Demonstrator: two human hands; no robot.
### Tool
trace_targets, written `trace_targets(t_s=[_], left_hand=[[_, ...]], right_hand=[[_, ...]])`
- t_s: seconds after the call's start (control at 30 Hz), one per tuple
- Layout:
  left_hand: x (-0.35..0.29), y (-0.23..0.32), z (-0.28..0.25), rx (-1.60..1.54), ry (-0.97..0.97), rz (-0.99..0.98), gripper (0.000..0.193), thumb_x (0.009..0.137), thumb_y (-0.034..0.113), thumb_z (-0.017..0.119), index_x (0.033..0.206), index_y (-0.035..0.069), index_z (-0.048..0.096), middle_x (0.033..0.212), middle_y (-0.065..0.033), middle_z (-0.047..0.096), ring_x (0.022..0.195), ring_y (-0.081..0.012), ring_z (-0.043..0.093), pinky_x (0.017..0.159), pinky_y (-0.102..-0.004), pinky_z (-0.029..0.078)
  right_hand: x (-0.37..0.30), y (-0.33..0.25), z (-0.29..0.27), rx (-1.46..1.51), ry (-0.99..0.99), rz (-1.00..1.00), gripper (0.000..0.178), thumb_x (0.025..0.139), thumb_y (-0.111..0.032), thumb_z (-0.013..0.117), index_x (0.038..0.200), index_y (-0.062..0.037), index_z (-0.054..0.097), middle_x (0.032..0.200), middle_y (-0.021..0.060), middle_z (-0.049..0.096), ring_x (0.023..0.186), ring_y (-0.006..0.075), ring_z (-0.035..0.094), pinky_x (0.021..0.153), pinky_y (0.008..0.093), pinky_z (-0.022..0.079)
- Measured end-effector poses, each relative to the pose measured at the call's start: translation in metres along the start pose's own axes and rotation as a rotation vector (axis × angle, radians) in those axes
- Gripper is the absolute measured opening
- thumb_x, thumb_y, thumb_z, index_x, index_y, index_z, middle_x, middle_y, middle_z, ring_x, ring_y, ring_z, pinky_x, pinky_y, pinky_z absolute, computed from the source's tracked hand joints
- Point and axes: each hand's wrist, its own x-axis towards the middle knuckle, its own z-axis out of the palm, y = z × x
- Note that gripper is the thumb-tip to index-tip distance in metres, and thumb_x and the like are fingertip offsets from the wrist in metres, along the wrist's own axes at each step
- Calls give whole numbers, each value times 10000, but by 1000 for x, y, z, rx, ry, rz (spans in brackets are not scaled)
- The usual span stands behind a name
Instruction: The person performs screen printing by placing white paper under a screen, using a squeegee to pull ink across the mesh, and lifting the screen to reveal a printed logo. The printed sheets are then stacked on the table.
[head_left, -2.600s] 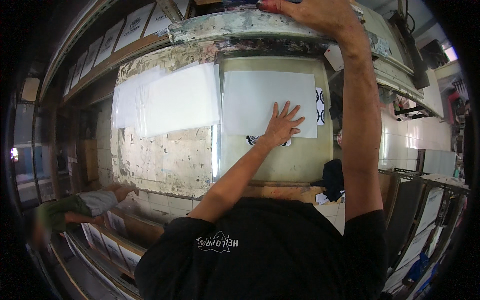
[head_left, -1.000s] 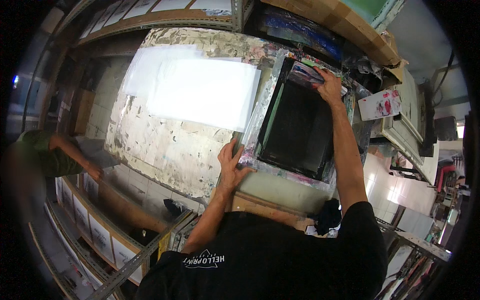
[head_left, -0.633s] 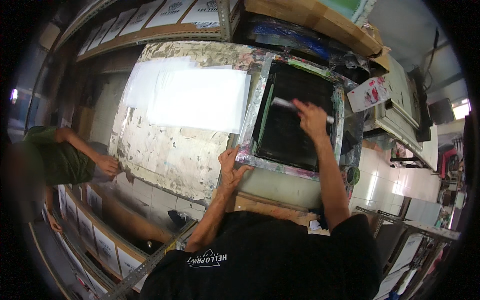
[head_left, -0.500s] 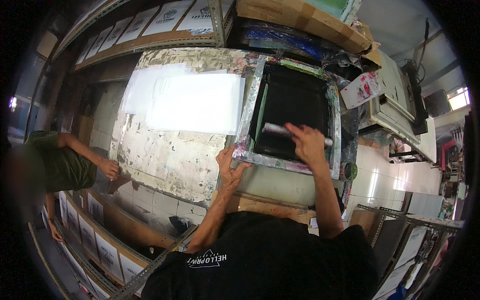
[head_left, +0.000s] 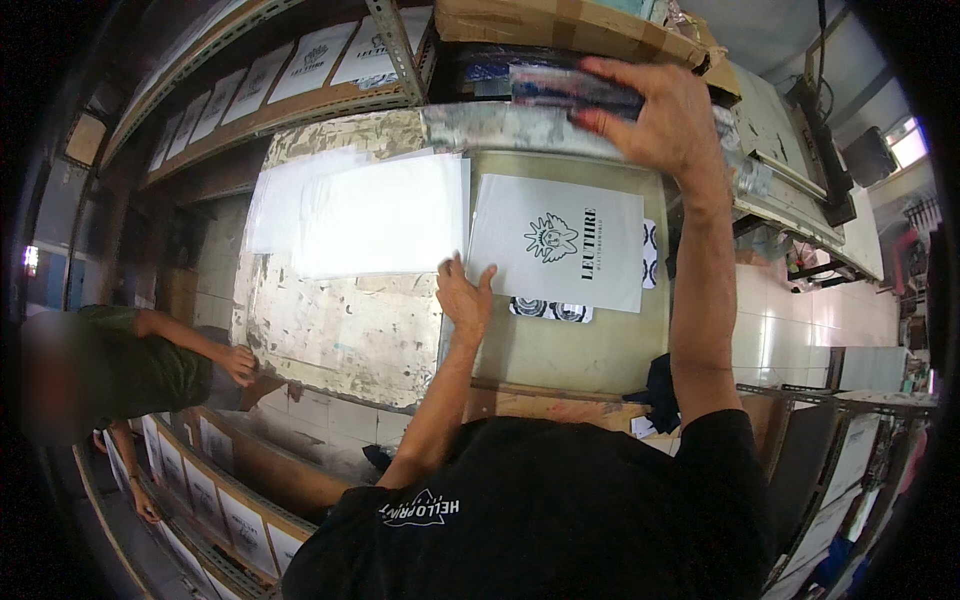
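A white printed sheet (head_left: 560, 245), with a black winged-head drawing and lettering, lies on the pale printing board (head_left: 620, 355). At its left edge is my left hand (head_left: 465, 300), fingers apart, thumb close to the sheet's margin. The screen-printing frame (head_left: 480, 128) is tilted up at the far side of the board, its paint-stained near bar raised. Over that bar my right hand (head_left: 670, 125) has thumb and forefinger around a blurred squeegee (head_left: 560, 85); the fingertips are stained red. Left of the board lies a stack of blank white sheets (head_left: 385, 215).
A worn, paint-chipped table (head_left: 345, 335) carries the blank stack. Racks of printed sheets (head_left: 265, 80) stand at far left and near left. Another person's hand (head_left: 238, 363) rests by the table's left edge. A cardboard box (head_left: 560, 28) sits behind the frame; dark cloth (head_left: 660, 395) lies at the board's near right corner.
The frame has swung up and away from the board, uncovering the printed sheet. My right hand has moved far with the squeegee. My left hand has left the frame's corner for the sheet's edge.
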Motion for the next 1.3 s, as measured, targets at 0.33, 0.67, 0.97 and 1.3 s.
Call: trace_targets(t_s=[0.33, 0.67, 0.97, 1.3], left_hand=[[-5, 20, 0, -683, -45, -388, 257, 857, 206, 778, 902, -40, 720, 774, -82, 682, 694, -149, 568, 684, -294, 477], [40, -136, -85, -719, 261, -493, 210, 911, 155, 709, 917, -55, 709, 816, -41, 671, 748, -122, 542, 728, -281, 461], [67, -186, -141, 552, 694, -275, 443, 882, 264, 749, 1197, -30, 647, 1132, -190, 639, 978, -324, 607, 843, -432, 494], [45, -61, 4, -100, -38, 31, 178, 737, 231, 839, 869, 121, 792, 988, -83, 672, 929, -281, 598, 774, -417, 469]], right_hand=[[33, 21, -3, 28, -51, 55, 480, 753, -422, 825, 1132, -139, 745, 1030, 131, 744, 896, 281, 720, 823, 352, 548], [31, 12, -8, 59, -67, 72, 470, 779, -358, 811, 1196, -163, 721, 1033, 128, 744, 900, 274, 705, 814, 354, 527], [23, 17, -4, -6, -53, 53, 510, 769, -386, 818, 1225, -183, 709, 1047, 114, 743, 937, 272, 698, 841, 353, 519], [25, 16, -4, -29, -55, 45, 511, 765, -383, 822, 1213, -162, 713, 1039, 118, 743, 938, 267, 698, 845, 358, 519]])
